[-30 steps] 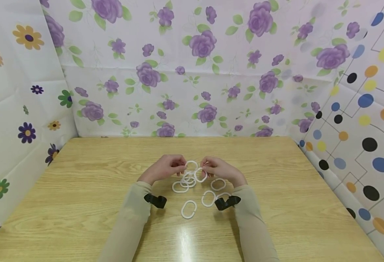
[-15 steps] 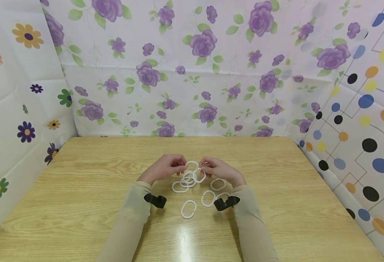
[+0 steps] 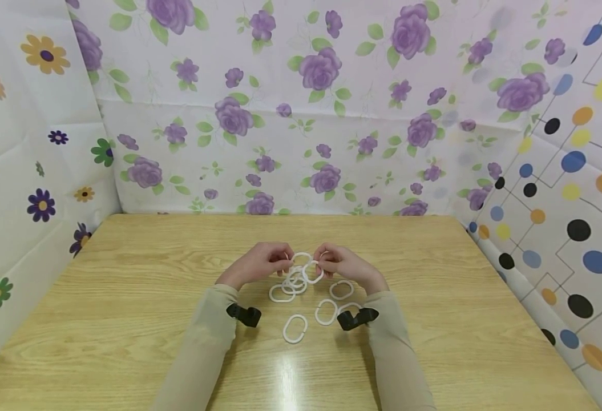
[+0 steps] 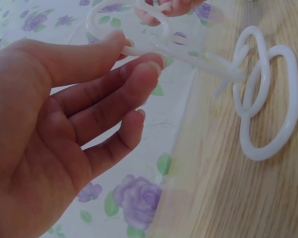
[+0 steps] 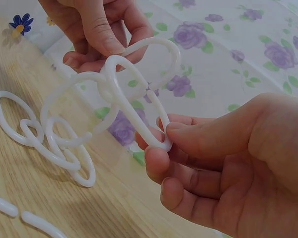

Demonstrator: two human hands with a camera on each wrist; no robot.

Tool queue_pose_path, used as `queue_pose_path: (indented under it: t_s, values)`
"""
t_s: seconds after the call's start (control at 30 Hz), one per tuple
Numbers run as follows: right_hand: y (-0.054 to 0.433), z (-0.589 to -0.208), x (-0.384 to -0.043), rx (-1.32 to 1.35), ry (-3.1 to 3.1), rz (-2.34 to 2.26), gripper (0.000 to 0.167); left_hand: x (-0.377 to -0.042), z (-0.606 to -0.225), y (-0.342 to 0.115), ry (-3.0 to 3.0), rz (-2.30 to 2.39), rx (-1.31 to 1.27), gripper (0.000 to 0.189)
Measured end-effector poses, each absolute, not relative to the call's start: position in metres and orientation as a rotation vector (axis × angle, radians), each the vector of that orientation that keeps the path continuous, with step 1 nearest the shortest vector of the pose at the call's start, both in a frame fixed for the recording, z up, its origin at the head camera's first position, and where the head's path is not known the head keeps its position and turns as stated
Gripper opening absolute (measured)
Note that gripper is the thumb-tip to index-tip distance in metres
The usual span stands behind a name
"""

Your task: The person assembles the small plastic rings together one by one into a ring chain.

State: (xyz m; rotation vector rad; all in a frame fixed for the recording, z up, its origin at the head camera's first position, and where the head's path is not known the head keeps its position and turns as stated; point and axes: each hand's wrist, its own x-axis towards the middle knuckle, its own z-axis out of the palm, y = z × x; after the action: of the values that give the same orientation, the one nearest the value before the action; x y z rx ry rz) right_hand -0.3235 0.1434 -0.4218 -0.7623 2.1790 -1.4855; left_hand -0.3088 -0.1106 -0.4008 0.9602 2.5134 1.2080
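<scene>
Floral sheeting (image 3: 275, 142) backs a wooden table (image 3: 126, 325) where a person's left hand (image 3: 259, 262) pinches a white ring (image 5: 176, 57) atop a linked chain (image 4: 263, 64) that partly rests there. Just right of the chain, the right hand (image 3: 351, 268) pinches a gapped ring (image 5: 131, 116); a slackening pinch could let it slip among loose rings (image 3: 317, 313) near the chain.
</scene>
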Motion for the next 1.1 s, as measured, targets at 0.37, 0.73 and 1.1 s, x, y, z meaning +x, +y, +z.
queue_pose_path:
  t_s: [0.37, 0.73, 1.1]
  values:
    - [0.137, -0.419, -0.321, -0.812, 2.183, -1.504, 0.017, -0.309, -0.405, -0.109, 2.488, 1.232, 0.946, 0.01]
    - [0.14, -0.409, -0.319, -0.728, 2.145, -1.659, 0.026, -0.308, -0.4, -0.117, 2.53, 1.212, 0.907, 0.01]
    - [0.141, -0.406, -0.317, -0.734, 2.108, -1.742, 0.027, -0.309, -0.399, -0.118, 2.486, 1.223, 0.864, 0.012]
